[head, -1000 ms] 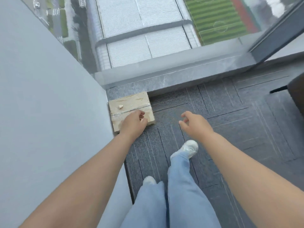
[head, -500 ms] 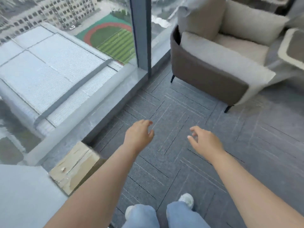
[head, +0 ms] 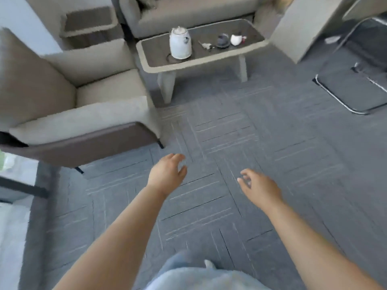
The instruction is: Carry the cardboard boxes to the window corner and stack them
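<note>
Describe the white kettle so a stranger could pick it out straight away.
Find the low table, dark-topped with a beige rim, on the grey carpet in front of the sofa. The kettle stands on its left half in this view: white, lidded, and by far the tallest thing there, unlike the small dark and white pieces toward the right end.
</note>
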Demonstrator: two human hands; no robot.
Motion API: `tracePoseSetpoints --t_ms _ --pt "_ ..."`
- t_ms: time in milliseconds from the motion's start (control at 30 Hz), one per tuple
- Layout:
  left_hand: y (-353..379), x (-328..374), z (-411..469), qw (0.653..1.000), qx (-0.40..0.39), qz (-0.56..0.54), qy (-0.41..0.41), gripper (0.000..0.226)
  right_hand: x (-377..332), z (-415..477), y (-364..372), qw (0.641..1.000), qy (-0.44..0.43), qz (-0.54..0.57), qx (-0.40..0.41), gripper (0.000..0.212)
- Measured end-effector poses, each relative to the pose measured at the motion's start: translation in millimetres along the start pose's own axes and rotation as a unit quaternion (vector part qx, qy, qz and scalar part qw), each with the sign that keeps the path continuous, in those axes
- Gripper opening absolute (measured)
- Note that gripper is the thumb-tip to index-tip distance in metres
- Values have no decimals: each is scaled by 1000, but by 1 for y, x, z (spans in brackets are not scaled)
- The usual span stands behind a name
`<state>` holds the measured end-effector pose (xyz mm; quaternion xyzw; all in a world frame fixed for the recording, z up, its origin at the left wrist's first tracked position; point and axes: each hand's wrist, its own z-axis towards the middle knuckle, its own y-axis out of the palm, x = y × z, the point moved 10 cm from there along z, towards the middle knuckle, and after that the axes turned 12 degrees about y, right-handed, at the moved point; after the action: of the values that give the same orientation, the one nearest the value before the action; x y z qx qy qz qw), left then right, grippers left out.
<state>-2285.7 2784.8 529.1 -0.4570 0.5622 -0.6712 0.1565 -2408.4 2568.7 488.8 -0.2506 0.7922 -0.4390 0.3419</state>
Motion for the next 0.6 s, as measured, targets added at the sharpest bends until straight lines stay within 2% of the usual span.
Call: tracePoseSetpoints --t_ms 133,367,500,600 --pt "12 33 65 998 -21 -17 51 35 39 35 -35 998 57 23 22 37" --pt "12 17 195 997 -26 -38 62 32 10 146 -92 996 59 27 58 34" --pt "7 23 288 995 -33 -35 87 32 14 209 -124 992 104 30 62 35" --pt "14 58 349 988 -54 -27 140 33 37 233 -146 985 146 43 75 37"
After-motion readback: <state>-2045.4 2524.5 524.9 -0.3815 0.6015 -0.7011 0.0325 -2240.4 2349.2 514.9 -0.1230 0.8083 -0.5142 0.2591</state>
